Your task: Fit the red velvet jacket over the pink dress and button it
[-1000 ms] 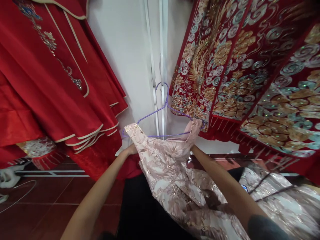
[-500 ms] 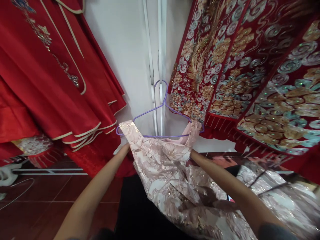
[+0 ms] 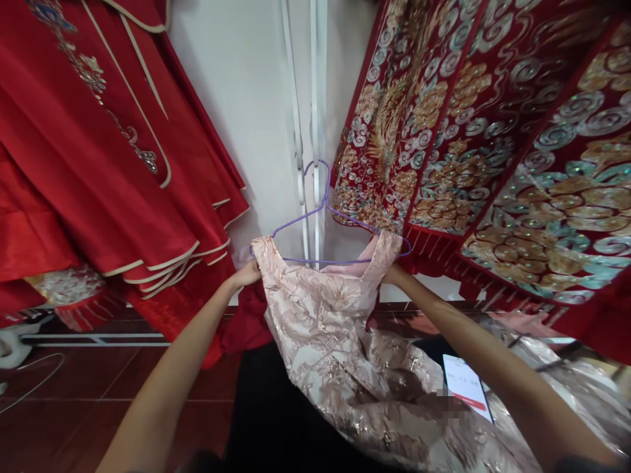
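Observation:
A pale pink dress (image 3: 325, 309) with a shiny floral pattern hangs by its wide shoulder straps from a thin purple wire hanger (image 3: 300, 220). The hanger's hook sits up against a white metal upright. My left hand (image 3: 249, 272) is closed on the dress just below the left strap, its fingertips partly behind the fabric. At the right strap, my right hand (image 3: 391, 272) grips the dress edge from behind, most of its fingers hidden. The skirt drapes down and right over my lap, under my right forearm.
Red garments (image 3: 162, 164) hang at the left, and a red embroidered garment (image 3: 458, 144) with fringe hangs at the right. White metal uprights (image 3: 318, 98) stand between them. A lit phone (image 3: 466, 384) lies by the skirt. The floor (image 3: 79, 420) is dark red tile.
The dress's left strap and my left hand have moved up and right. My right hand has risen slightly with its strap. More of the phone now shows.

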Available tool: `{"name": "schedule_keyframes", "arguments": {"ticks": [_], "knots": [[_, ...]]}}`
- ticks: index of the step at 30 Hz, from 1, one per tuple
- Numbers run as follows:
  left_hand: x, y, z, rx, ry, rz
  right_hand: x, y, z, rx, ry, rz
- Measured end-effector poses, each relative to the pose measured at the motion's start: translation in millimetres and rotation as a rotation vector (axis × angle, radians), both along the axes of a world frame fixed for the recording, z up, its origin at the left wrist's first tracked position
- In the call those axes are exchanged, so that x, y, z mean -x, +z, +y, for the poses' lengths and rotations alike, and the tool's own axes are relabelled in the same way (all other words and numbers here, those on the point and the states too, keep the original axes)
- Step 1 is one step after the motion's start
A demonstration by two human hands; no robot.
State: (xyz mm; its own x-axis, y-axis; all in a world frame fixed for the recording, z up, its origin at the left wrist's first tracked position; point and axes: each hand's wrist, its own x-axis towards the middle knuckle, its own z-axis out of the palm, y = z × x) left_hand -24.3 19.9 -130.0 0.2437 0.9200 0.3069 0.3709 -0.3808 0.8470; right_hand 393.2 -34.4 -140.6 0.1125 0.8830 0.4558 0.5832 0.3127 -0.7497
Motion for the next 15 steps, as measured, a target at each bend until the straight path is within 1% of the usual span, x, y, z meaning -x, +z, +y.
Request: {"name": "schedule_keyframes", "arguments": {"ticks": [3, 5, 7, 9, 11, 13, 15], "knots": [[2, 0.2, 5, 0.036, 0.035, -0.001, -17, 4.3, 25, 0.152, 0.086, -0.184], [2, 2.3, 9, 0.033, 0.070, -0.016, -28, 7.4, 29, 0.178, 0.134, -0.254], [3, 6.3, 13, 0.006, 0.122, -0.046, -38, 12.3, 29, 0.189, 0.226, -0.258], [5, 11.5, 13, -0.022, 0.172, -0.099, -48, 18.7, 28, 0.244, 0.328, -0.164], [6, 16.7, 10, -0.022, 0.173, -0.173, -56, 24.6, 28, 0.337, 0.363, 0.002], [7, 21.8, 7, 0.013, 0.136, -0.251, -61, 28.7, 30, 0.413, 0.317, 0.158], [7, 27.6, 6, 0.063, 0.108, -0.298, -62, 30.5, 32, 0.425, 0.260, 0.242]]}}
